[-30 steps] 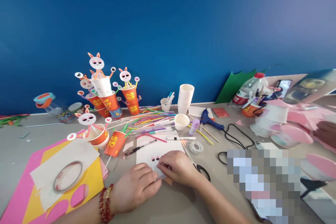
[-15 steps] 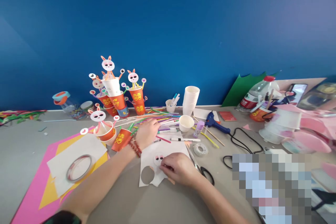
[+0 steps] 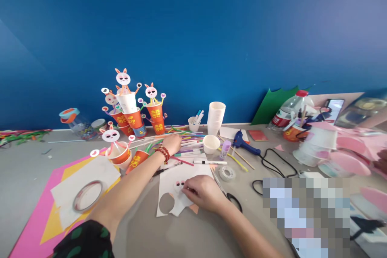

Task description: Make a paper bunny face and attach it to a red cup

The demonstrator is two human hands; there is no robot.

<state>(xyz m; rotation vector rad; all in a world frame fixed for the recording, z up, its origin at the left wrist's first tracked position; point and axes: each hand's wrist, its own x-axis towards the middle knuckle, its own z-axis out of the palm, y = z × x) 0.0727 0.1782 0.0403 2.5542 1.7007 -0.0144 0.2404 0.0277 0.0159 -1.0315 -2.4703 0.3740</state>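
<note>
My left hand (image 3: pixel 171 144), a red beaded bracelet on its wrist, reaches over the pile of markers (image 3: pixel 190 152) and coloured pipe cleaners (image 3: pixel 151 139). Its fingers curl down, and anything in them is hidden. My right hand (image 3: pixel 203 192) is closed at the edge of a small round paper rabbit face (image 3: pixel 178 186) with dark eyes and pink shading. This face lies over a white paper sheet (image 3: pixel 165 181) with a round hole cut in it. A black pen (image 3: pixel 167 169) lies below my left wrist. Scissors (image 3: pixel 233 201) are partly behind my right hand.
Rabbit figures in red cups (image 3: pixel 128 119) stand at left, near a tape roll (image 3: pixel 88 196) on coloured paper. A cup stack (image 3: pixel 216 117), a glue stick (image 3: pixel 225 150), clear tape (image 3: pixel 227 173) and a corded blue glue gun (image 3: pixel 246 144) are right of centre. Another person's hand (image 3: pixel 381 164) shows far right.
My left hand has shifted slightly among the markers, its arm turning so the dark sleeve shows. The black pen below it is more exposed. My right hand keeps hold of the face.
</note>
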